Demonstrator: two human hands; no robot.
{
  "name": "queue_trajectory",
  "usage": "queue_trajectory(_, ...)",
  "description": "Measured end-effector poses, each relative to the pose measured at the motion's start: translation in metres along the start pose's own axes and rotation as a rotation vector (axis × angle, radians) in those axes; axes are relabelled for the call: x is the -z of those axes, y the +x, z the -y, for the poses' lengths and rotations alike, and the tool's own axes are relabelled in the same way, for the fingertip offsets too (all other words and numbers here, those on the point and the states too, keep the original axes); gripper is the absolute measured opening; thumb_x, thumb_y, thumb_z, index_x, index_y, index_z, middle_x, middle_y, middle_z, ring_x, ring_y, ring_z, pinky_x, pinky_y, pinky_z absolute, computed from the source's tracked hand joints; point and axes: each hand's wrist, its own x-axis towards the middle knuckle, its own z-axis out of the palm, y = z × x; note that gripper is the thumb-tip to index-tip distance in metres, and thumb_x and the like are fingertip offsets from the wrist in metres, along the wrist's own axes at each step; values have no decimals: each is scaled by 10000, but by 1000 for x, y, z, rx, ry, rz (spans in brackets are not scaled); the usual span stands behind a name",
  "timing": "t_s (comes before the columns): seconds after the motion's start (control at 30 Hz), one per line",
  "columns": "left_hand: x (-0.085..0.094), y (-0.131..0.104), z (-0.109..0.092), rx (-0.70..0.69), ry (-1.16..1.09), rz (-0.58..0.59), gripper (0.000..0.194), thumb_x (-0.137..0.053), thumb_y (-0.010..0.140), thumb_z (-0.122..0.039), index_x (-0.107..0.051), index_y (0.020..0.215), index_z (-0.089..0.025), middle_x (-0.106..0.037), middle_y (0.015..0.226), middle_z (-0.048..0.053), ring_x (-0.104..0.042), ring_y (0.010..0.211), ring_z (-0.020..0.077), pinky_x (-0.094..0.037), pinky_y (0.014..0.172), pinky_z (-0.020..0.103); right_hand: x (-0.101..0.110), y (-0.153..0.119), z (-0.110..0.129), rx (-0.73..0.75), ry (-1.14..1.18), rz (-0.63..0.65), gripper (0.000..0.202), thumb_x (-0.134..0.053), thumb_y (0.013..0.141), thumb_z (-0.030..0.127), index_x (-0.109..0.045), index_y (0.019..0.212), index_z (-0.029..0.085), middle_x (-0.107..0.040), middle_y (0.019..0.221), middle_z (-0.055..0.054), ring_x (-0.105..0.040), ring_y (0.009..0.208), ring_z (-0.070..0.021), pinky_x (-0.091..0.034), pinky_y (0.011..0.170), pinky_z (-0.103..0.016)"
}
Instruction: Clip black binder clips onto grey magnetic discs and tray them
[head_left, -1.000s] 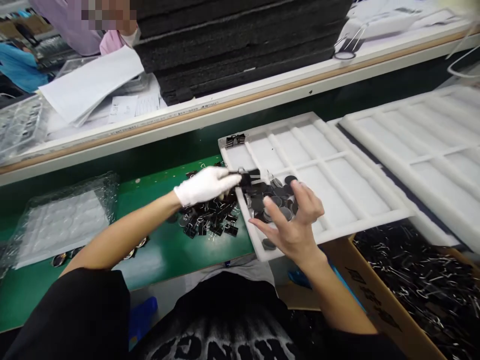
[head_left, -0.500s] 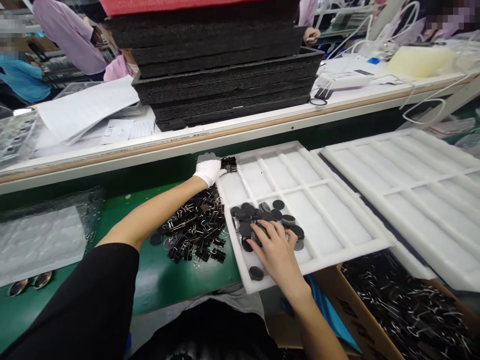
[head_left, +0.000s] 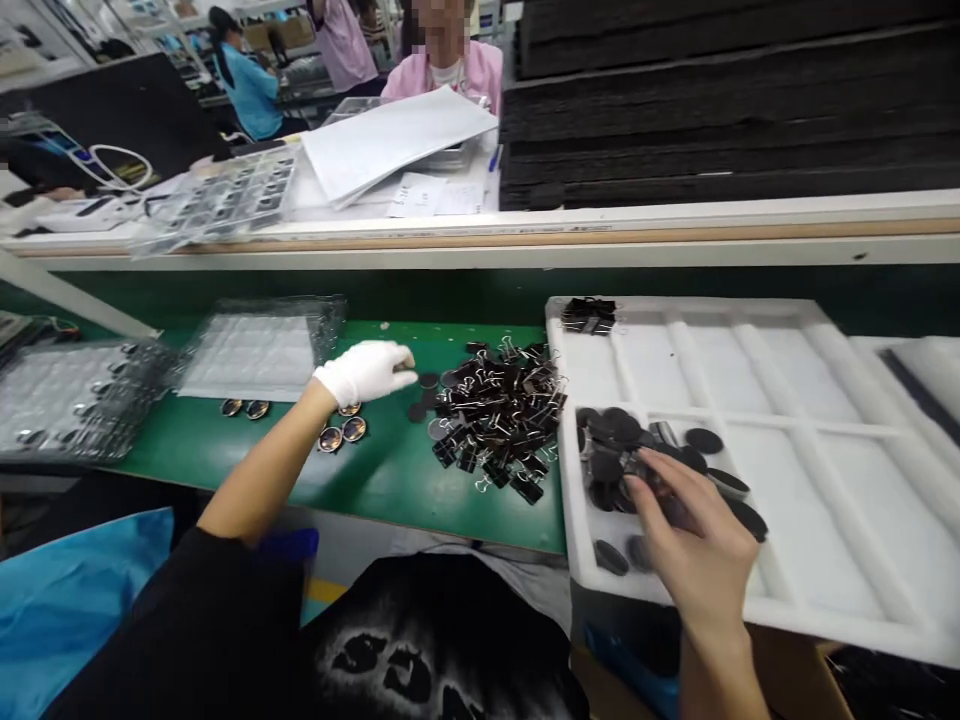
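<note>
My left hand (head_left: 369,372), in a white glove with bare fingertips, hovers over the green table, its fingers curled; whether it holds anything is too small to tell. Small round metal-rimmed pieces (head_left: 354,429) lie just below it. To its right is a heap of black binder clips (head_left: 499,410), with a few dark discs (head_left: 417,411) at its left edge. My bare right hand (head_left: 686,515) reaches into the white foam tray (head_left: 795,430), fingertips together among black round discs (head_left: 619,425); what they pinch is blurred. More binder clips (head_left: 590,315) sit in the tray's upper left compartment.
Clear plastic trays (head_left: 82,400) and a bagged white sheet (head_left: 255,350) lie at the left. A raised shelf edge (head_left: 450,240) crosses behind, bearing papers (head_left: 397,140) and stacked black foam (head_left: 720,120). People sit or stand beyond it. A cardboard box (head_left: 795,665) is at the lower right.
The view has turned left. My left hand has left the clips in the tray's upper corner and moved left past the clip heap. My right hand remains among the discs.
</note>
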Motion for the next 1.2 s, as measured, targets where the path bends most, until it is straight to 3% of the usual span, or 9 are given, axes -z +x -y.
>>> queue_trajectory(0.23,-63,-51,45,322,95,-9,747,-608,868,-619,-548,1448,-152,-635,1332,215,-624,1152,392,-476,910,448,-49,-15,62,-480,581,297,355,-509,1032,473,-761,1106,234,-774,922,-92,-625,624,-185,-503,551,-337)
queue_trajectory(0.4,-66,-35,50,204,85,13,552,-566,890,-583,-714,1193,-146,-714,1125,164,-659,1104,333,-458,930,393,-96,-9,97,-737,916,628,362,-639,957,489,-747,1175,221,-779,1074,-115,-685,714,-168,-577,626,-316)
queue_trajectory(0.53,-51,-41,30,74,80,-64,522,-587,870,-574,-735,1098,-128,-724,1038,171,-675,1038,332,-465,876,397,-113,-6,111,-802,998,642,389,-736,896,463,-756,1202,222,-779,980,-80,-757,816,-192,-641,794,-357)
queue_trajectory(0.6,-39,-52,10,-55,28,-159,502,-593,874,-583,-733,1086,-150,-731,1019,143,-683,991,310,-472,832,386,-114,-6,115,-652,904,524,343,-732,908,432,-761,1194,245,-773,1055,-81,-772,864,-213,-656,821,-400)
queue_trajectory(0.73,-21,-72,-40,-379,-29,-271,471,-632,855,-592,-719,1038,-167,-729,943,103,-682,900,290,-477,770,387,-105,-3,116,10,491,322,280,-662,949,235,-768,1198,306,-722,1260,-86,-709,1158,-261,-628,986,-472)
queue_trajectory(0.83,-15,-74,-65,-522,-13,-371,497,-594,880,-597,-705,1013,-131,-707,896,114,-675,857,298,-475,730,401,-97,2,113,350,315,428,511,-550,964,96,-635,1407,335,-657,1402,-85,-625,1321,-266,-595,1064,-486)
queue_trajectory(0.97,-16,-65,-76,-563,-3,-443,450,-575,904,-541,-686,967,-110,-681,852,117,-661,816,288,-471,709,396,-90,2,108,467,314,630,659,-411,989,48,-385,1597,301,-472,1609,-94,-427,1511,-256,-417,1238,-526)
queue_trajectory(1.1,-16,-58,-85,-599,-27,-428,457,-568,910,-562,-678,921,-118,-678,834,116,-657,797,277,-465,705,390,-88,1,104,54,437,615,494,-466,1046,285,-488,1538,251,-531,1562,-116,-497,1458,-270,-434,1211,-510)
queue_trajectory(1.2,-14,-61,-98,-644,-3,-414,445,-552,928,-556,-675,902,-130,-678,824,114,-655,789,282,-435,675,392,-88,3,102,-394,553,708,389,-565,1003,484,-744,1199,199,-777,1102,-95,-747,1003,-234,-623,918,-400)
